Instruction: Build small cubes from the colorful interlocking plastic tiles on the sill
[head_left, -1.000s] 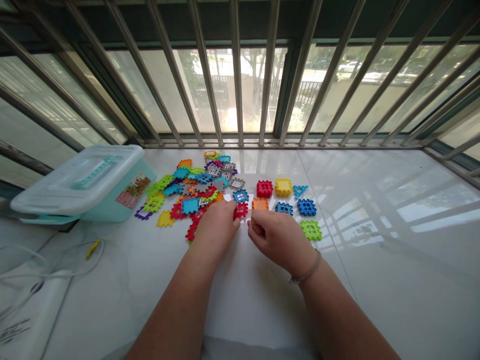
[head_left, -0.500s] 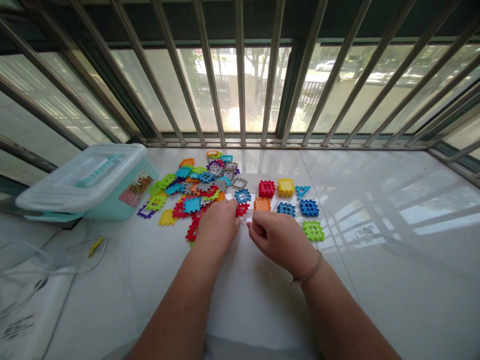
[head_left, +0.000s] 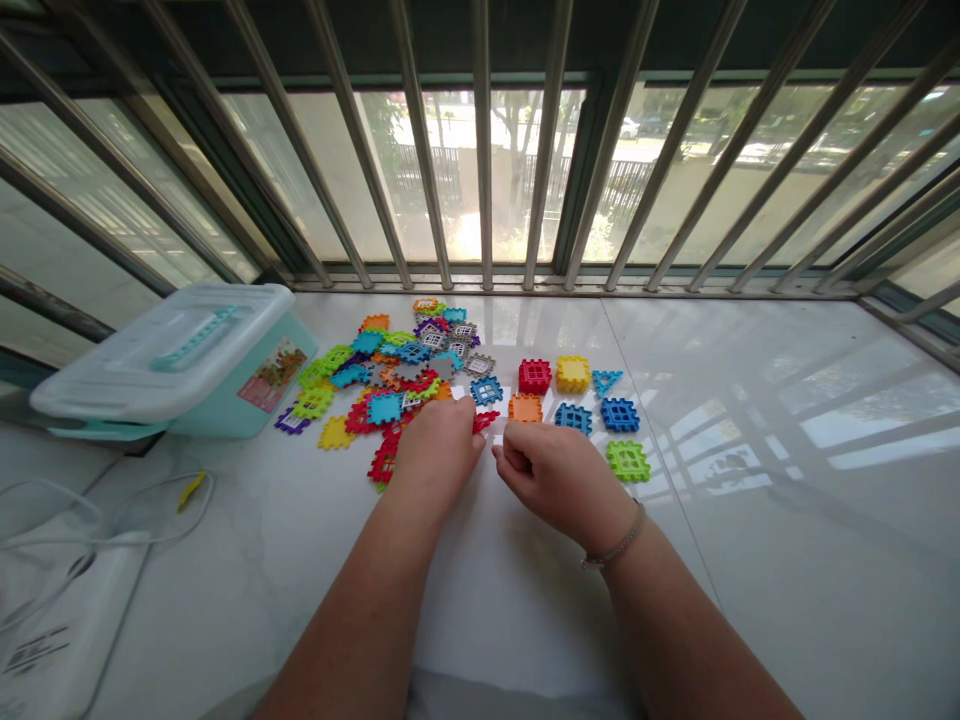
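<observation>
Beside red tile [head_left: 485, 421]: L hand [head_left: 437, 458], R hand [head_left: 559, 485], grips unclear, can't tell if holding; risk: stray knuckle bumps orange tile [head_left: 525, 407].

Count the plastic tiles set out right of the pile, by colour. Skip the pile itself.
Blue tiles: 4
Red tiles: 2, one partly hidden by the left hand
Yellow tile: 1
Orange tile: 1
Green tile: 1
Total: 9

Hands [head_left: 435, 455]: 2
Plastic storage box [head_left: 206, 405]: 1
Heap of building tiles [head_left: 390, 375]: 1, pieces too many to count
Separate tiles [head_left: 573, 418]: 8
Bracelet [head_left: 616, 537]: 1
</observation>
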